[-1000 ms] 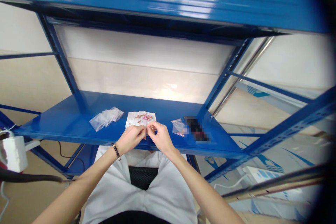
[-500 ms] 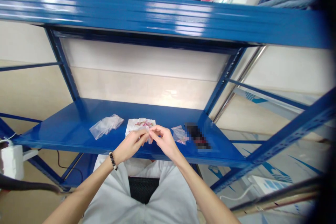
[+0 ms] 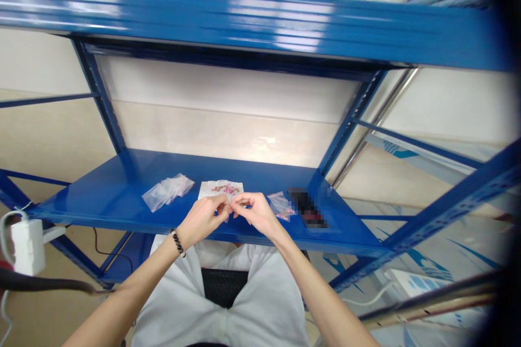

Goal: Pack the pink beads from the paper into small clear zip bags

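Note:
My left hand [image 3: 207, 213] and my right hand [image 3: 257, 212] meet fingertip to fingertip over the shelf's front part. Both are closed in a pinch on a small clear plastic bag [image 3: 229, 209], mostly hidden by the fingers. Just behind them lies a white paper sheet [image 3: 207, 188] with small pink and reddish beads [image 3: 228, 190] scattered on it. On the left is a fanned stack of clear plastic bags [image 3: 167, 192]. To the right of my right hand rests a clear bag [image 3: 280, 205] with pinkish pieces in it.
The blue metal shelf [image 3: 134, 171] carries these things. A pixelated dark object [image 3: 306, 207] lies at its right. A blue upper shelf beam [image 3: 183, 13] crosses above, with posts at both sides. A white plug adapter [image 3: 27, 246] hangs at the left.
My hands remain pinched together, with the fingers slightly shifted and less of the bag showing between them. The whole view has moved a little; the things on the shelf look unmoved.

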`<state>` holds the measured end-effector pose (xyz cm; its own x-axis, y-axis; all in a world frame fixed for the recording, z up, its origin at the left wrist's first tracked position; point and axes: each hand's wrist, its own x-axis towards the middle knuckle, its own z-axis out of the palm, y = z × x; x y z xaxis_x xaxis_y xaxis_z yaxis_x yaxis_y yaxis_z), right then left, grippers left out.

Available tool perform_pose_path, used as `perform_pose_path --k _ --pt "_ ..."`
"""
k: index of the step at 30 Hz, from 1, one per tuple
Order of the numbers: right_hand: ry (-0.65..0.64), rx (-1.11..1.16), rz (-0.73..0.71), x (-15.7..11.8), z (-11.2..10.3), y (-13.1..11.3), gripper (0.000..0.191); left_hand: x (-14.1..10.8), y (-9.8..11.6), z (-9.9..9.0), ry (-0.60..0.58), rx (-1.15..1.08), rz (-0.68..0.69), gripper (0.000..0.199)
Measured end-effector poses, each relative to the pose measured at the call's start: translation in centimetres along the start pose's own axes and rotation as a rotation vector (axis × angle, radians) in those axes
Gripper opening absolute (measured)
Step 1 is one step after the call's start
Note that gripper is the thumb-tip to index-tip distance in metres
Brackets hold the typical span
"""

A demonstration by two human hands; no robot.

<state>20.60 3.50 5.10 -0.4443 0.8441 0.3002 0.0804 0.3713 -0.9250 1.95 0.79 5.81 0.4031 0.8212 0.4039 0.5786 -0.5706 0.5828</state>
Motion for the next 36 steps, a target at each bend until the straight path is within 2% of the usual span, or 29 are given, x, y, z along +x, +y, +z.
perform_pose_path --k 7,12,15,20,23,27,30,32,36 --pt "0.094 -0.076 -0.01 0.3 1.2 0.3 0.008 0.2 0.0 0.5 0.052 0.17 -0.098 0.014" --pt "0.235 -0.171 0.068 0.2 1.5 0.8 0.005 0.1 -0.3 0.4 0.109 0.346 -0.124 0.015" --pt "0.275 -0.256 0.11 -0.1 1.1 0.9 0.005 -0.1 -0.6 0.3 0.143 0.405 -0.158 0.014" --pt "0.266 -0.466 0.128 -0.9 1.1 0.5 0.003 -0.4 -0.6 0.6 0.172 0.383 -0.163 0.012" --pt "0.276 -0.509 0.11 -1.2 1.6 0.1 0.004 -0.5 -0.2 0.6 0.162 0.328 -0.145 0.013" --pt "0.22 -0.502 0.102 -1.4 2.1 0.2 0.02 -0.4 0.6 0.2 0.108 0.25 -0.058 0.014" --pt "0.248 -0.533 0.143 -1.3 2.1 0.8 0.026 -0.2 0.8 0.1 0.131 0.26 -0.065 0.013" --pt "0.254 -0.483 0.143 -1.0 1.9 1.2 0.026 -0.1 0.6 0.1 0.158 0.265 -0.081 0.012" --pt "0.243 -0.092 0.06 -0.7 1.8 2.1 0.035 0.1 0.0 -0.2 0.187 0.142 -0.065 0.01"
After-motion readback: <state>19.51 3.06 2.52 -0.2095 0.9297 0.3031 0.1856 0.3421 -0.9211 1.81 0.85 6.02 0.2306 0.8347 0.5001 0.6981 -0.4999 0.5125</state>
